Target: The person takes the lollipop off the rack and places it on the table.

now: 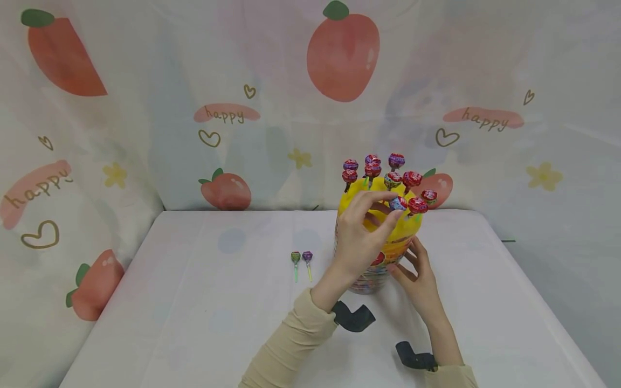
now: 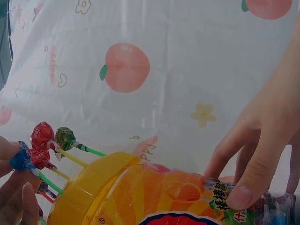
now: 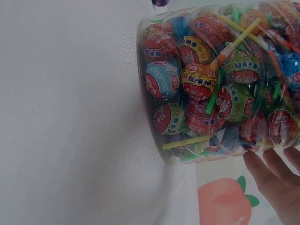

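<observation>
A clear jar (image 3: 220, 84) filled with wrapped lollipops stands on the table, with an orange label (image 2: 159, 192). Several lollipops stick up from holes in its yellow lid (image 1: 356, 202). At the lid's near side, my left hand (image 1: 356, 237) pinches a blue-wrapped lollipop (image 1: 398, 203) between thumb and fingers; its green stick reaches the lid in the left wrist view. Lower on the jar's right side, my right hand (image 1: 420, 277) grips it, thumb on the label and fingers round the back. Red-wrapped lollipops (image 1: 418, 205) stand close beside the blue one.
Two loose lollipops, one green (image 1: 296, 257) and one purple (image 1: 308, 256), lie on the white table (image 1: 204, 302) left of the jar. Behind the table hangs a fruit-print cloth (image 1: 271, 64). Black wrist mounts (image 1: 356, 318) stick out from both forearms.
</observation>
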`<move>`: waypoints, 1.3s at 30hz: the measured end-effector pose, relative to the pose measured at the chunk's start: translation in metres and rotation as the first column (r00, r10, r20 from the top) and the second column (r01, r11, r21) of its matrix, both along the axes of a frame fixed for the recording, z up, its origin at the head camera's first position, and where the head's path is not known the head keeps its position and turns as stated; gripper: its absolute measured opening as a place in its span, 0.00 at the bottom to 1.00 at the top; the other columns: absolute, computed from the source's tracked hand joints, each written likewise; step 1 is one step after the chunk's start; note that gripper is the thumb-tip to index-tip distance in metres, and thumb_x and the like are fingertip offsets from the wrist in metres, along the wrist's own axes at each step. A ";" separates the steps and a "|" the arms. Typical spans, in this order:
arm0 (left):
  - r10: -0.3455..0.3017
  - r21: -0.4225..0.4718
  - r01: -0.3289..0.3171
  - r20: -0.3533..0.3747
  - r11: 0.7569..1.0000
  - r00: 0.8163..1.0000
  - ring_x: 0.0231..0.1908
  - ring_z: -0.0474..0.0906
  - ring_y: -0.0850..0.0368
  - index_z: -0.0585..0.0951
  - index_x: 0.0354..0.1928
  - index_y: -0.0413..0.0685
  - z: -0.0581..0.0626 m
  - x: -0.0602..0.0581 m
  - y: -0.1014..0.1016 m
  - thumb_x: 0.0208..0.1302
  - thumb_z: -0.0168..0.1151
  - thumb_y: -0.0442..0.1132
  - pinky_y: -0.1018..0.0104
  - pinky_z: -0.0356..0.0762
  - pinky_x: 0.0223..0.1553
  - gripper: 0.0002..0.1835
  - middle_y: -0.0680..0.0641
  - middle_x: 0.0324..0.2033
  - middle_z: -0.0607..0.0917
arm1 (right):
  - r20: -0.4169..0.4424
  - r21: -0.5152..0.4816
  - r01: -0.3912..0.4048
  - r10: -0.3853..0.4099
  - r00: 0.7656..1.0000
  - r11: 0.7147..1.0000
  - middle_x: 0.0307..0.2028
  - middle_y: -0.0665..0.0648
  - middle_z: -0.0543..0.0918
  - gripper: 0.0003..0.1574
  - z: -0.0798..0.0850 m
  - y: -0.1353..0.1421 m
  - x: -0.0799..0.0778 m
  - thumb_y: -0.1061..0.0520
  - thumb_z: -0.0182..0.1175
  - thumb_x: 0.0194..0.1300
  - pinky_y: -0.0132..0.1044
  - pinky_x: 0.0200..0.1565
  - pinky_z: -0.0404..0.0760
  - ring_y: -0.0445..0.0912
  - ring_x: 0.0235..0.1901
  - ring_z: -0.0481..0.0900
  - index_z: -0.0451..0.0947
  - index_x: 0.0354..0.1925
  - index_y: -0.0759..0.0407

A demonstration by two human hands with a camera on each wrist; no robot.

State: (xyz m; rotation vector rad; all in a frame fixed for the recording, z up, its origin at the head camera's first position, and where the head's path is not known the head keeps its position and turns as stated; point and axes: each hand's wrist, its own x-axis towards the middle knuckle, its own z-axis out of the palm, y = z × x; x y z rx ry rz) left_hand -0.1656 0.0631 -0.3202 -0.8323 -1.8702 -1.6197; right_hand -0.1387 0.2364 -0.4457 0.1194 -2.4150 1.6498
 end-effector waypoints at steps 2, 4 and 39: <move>-0.004 0.000 0.004 0.000 1.000 1.000 0.40 0.81 0.56 0.78 0.50 0.43 0.000 0.000 0.000 0.63 0.64 0.37 0.79 0.78 0.37 0.15 0.44 0.44 0.81 | -0.003 0.000 0.000 0.000 1.000 1.000 0.73 0.63 0.52 0.53 0.000 0.000 0.000 0.60 0.60 0.65 0.16 0.52 0.68 0.63 0.69 0.58 0.40 0.76 0.44; -0.007 0.001 0.007 0.000 1.000 1.000 0.40 0.81 0.56 0.78 0.50 0.42 0.000 0.000 0.000 0.63 0.64 0.37 0.79 0.78 0.37 0.15 0.44 0.44 0.81 | -0.005 0.000 0.001 -0.001 1.000 1.000 0.73 0.63 0.52 0.53 0.000 0.000 0.001 0.61 0.61 0.65 0.16 0.52 0.68 0.63 0.69 0.59 0.40 0.76 0.44; -0.067 0.041 0.066 0.010 0.997 0.998 0.45 0.78 0.52 0.76 0.53 0.40 0.003 0.000 0.001 0.67 0.57 0.34 0.75 0.78 0.45 0.14 0.42 0.47 0.81 | 0.008 0.048 0.018 -0.018 1.000 0.999 0.74 0.63 0.52 0.54 0.001 0.000 0.000 0.58 0.61 0.65 0.38 0.58 0.69 0.63 0.69 0.59 0.39 0.76 0.46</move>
